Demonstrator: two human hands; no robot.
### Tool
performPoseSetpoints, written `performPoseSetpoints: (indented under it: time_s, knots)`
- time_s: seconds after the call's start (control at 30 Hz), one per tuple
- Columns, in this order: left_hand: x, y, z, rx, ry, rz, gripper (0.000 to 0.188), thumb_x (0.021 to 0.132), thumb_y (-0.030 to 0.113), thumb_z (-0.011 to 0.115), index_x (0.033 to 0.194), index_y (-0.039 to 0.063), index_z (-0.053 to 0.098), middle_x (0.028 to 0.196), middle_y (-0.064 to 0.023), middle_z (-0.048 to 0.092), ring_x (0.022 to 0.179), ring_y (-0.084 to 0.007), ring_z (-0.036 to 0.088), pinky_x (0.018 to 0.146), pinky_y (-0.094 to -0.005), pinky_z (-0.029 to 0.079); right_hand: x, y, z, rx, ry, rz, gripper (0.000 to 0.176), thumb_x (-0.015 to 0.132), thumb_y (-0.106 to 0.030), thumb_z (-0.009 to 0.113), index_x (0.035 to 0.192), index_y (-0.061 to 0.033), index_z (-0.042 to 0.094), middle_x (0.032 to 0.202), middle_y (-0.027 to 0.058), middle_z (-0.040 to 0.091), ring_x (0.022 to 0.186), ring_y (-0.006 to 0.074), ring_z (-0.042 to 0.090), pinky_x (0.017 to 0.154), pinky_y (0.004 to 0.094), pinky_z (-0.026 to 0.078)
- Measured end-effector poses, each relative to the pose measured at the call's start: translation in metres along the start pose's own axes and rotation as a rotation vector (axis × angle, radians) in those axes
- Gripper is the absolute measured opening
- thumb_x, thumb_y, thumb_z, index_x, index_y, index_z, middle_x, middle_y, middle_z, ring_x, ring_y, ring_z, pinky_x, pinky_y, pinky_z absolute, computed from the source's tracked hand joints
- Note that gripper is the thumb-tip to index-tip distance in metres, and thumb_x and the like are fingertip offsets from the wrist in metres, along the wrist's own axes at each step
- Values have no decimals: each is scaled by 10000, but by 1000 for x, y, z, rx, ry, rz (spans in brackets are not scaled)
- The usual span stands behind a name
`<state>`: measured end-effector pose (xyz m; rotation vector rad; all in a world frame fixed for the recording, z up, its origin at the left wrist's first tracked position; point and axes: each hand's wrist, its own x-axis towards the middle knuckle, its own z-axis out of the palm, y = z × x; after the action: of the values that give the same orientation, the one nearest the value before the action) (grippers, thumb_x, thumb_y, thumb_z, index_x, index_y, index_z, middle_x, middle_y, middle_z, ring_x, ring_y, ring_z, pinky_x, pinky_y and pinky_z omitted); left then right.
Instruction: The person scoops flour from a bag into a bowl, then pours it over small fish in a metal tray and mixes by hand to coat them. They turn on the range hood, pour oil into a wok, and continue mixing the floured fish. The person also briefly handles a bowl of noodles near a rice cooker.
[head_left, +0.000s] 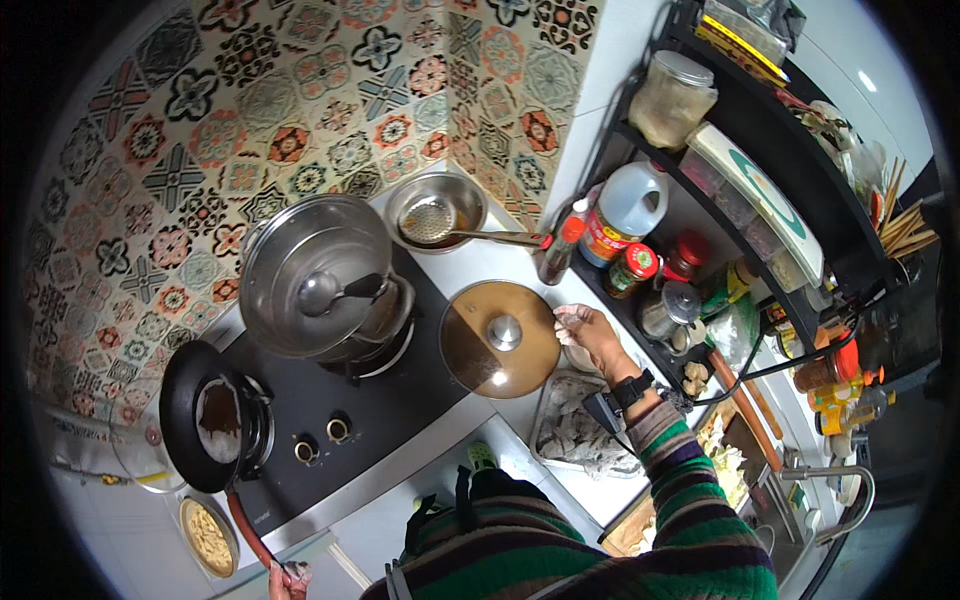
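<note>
At the lower left, my left hand (291, 579) grips the end of the reddish-brown handle of a black frying pan (180, 420). Dark liquid with pale froth lies in the pan, which sits tilted over the left burner. My right hand (589, 334) is at the right rim of a round glass lid (469, 330) with a metal knob. Its fingertips are bunched and whitish; whether they pinch the rim or something pale is unclear. The lid lies across the cooktop's right edge and the counter. Whitish matter also shows on my left hand.
A large steel pot (262, 300) holding a ladle (319, 292) stands on the back burner. Behind the lid, a skimmer (429, 221) rests in a steel bowl (480, 199). A sauce bottle (559, 255), jars and a black rack (750, 112) line the right. A plate of pale pieces (208, 536) is lower left.
</note>
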<state>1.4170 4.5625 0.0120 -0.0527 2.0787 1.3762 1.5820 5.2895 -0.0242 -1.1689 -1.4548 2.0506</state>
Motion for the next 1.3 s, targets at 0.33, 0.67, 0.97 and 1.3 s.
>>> performPoseSetpoints:
  time_s: [0.33, 0.67, 0.97, 1.3]
  knots:
    - [21, -27, -35, -694, -155, -224, 532, 911, 317, 585, 1343, 53, 423, 960, -70, 585, 714, -144, 500, 772, -329, 487, -76, 22, -83, -225, 426, -322, 150, 918, -129, 586, 987, 0, 621, 779, -10, 605, 632, 69, 527, 572, 237, 445]
    - [44, -76, -25, -137, -65, -328, 396, 916, 256, 538, 1250, 45, 511, 1109, -101, 576, 950, -223, 498, 884, -374, 442, -93, 37, -180, -907, 952, -230, 292, 852, -144, 651, 1084, 20, 581, 956, 209, 616, 849, 350, 623, 752, 389, 491]
    - [9, -159, -47, 167, -92, -417, 301, 941, 180, 466, 1195, 42, 549, 1253, -114, 542, 1172, -284, 475, 1002, -412, 396, -64, 49, -202, -461, 702, -204, 277, 966, -291, 521, 899, -22, 506, 646, 27, 507, 577, 114, 467, 523, 276, 388]
    - [4, -169, -49, -385, 92, -479, 436, 970, 319, 471, 1263, -4, 463, 1258, -168, 510, 1173, -311, 502, 996, -401, 448, -76, 49, -208, -122, 554, -485, 156, 987, -292, 475, 923, -158, 522, 692, -96, 408, 554, 15, 327, 473, 191, 254]
